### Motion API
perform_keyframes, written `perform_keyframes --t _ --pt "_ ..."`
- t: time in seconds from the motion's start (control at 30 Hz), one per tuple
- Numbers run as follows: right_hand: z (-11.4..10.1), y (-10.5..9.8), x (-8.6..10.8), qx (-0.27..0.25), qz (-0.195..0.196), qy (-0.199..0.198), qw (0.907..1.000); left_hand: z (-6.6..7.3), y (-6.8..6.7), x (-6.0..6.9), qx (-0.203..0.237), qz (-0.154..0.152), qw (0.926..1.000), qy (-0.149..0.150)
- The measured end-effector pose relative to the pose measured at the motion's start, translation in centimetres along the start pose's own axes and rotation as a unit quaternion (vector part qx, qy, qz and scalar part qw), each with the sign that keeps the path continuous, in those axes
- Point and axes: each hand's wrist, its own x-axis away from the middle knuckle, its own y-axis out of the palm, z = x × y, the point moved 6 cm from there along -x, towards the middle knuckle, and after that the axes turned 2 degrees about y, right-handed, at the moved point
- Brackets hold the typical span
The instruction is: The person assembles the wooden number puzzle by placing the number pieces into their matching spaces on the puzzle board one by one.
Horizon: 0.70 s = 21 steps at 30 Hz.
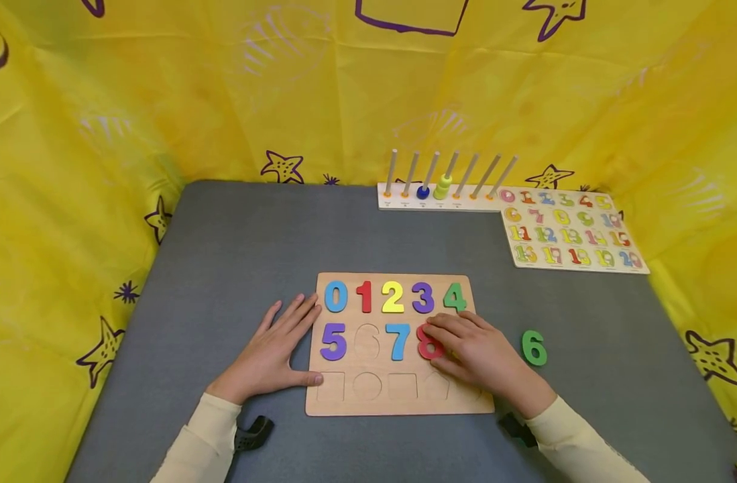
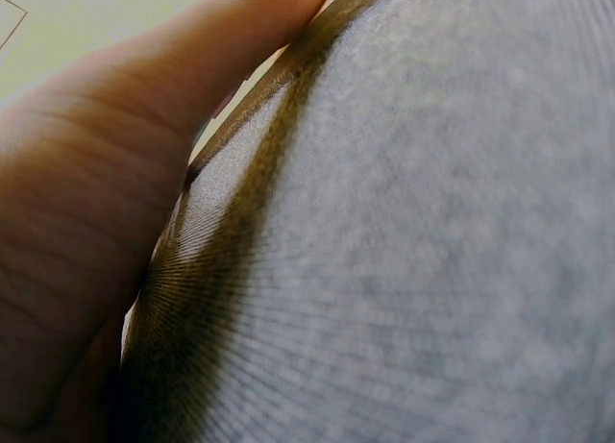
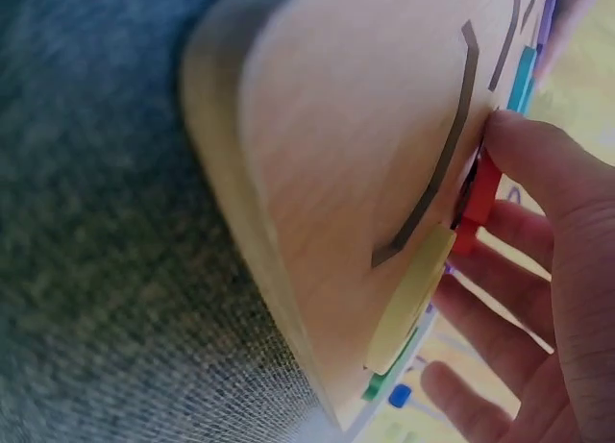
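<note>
A wooden number puzzle board (image 1: 356,407) lies on the table with coloured numerals 0 to 5 and 7 in its upper two rows. My right hand (image 1: 479,349) pinches the red number 8 (image 1: 428,343) between thumb and fingers at its spot right of the blue 7 (image 1: 398,341). In the right wrist view, the red 8 (image 3: 480,195) looks slightly raised, and a yellow piece (image 3: 411,299) sits on the board, hidden under the hand from above. My left hand (image 1: 274,355) rests spread, its fingertips and thumb touching the board's left edge. The 6-shaped recess (image 1: 367,342) is bare.
A green number 6 (image 1: 534,348) lies on the grey table right of my right hand. Farther back stand a pegged counting stand (image 1: 471,204) with blue and lime beads and a second number board (image 1: 576,231). Yellow cloth (image 1: 223,87) surrounds the table.
</note>
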Motion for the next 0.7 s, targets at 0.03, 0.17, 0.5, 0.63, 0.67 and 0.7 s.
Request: perform_keyframes --t 0.03,0.17,0.5,0.63,0.67,0.7 --pt "0.0 0.0 0.0 0.003 -0.005 0.004 1.0000 0.0 0.0 0.0 -0.001 0.000 1.0000 0.000" --pt "0.0 0.1 0.0 0.010 -0.021 0.016 0.9996 0.0 0.0 0.0 0.000 0.002 1.0000 0.001" --pt "0.0 -0.3 0.1 -0.004 -0.017 0.035 0.9992 0.0 -0.1 0.0 0.004 -0.009 0.9999 -0.003" --pt "1.1 -1.3 1.1 -0.051 -0.002 0.073 0.9961 0.0 -0.1 0.0 0.000 -0.012 0.9999 -0.003" --pt "1.6 -1.6 1.6 -0.064 0.001 0.084 0.9944 0.0 -0.1 0.0 0.000 -0.012 0.9999 -0.002" --pt "2.1 -1.9 2.0 -0.074 0.006 0.093 0.9930 0.0 -0.1 0.0 -0.001 -0.011 0.9999 -0.002"
